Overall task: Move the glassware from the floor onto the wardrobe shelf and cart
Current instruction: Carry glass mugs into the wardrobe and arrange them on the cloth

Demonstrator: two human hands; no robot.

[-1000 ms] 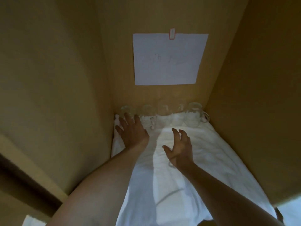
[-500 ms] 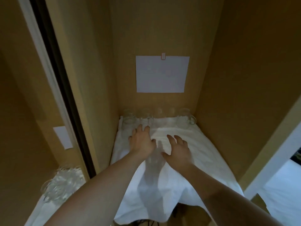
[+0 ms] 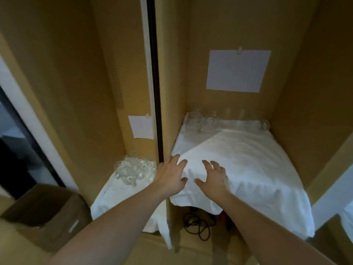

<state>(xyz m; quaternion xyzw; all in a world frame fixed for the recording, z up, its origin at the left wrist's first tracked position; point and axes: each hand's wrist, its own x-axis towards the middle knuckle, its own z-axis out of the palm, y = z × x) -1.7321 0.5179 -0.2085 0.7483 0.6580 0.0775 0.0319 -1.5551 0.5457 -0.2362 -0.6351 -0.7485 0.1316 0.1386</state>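
- Over the front edge of the wardrobe shelf [image 3: 248, 161], both hands hovered close together, the left hand [image 3: 170, 176] at the shelf's left front corner and the right hand [image 3: 214, 178] just beside it.
- Both hands had their fingers spread and loosely bent, holding nothing. Whether the fingertips touched the white cloth [image 3: 267, 188] covering the shelf could not be told.
- At the back of the shelf, against the rear wall, a row of clear glassware [image 3: 227, 121] stood on the cloth, well apart from the hands. Single pieces were hard to tell apart in the dim light.
- To the left of the shelf, beyond the dark door edge [image 3: 155, 92], a second cluster of glasses [image 3: 133, 169] sat on another white cloth in the neighbouring compartment, lower than the shelf.
- On the wall behind the shelf hung a sheet of paper [image 3: 236, 71]. Under the shelf lay a black cable [image 3: 196, 224], and a cardboard box [image 3: 47, 213] stood far to its left.
- Judged from this, a placing step looked finished, with the hands empty near the shelf front.
- The next move probably called for turning back to the floor for more glassware. No floor pieces or cart showed here, so how much remained could not be judged.
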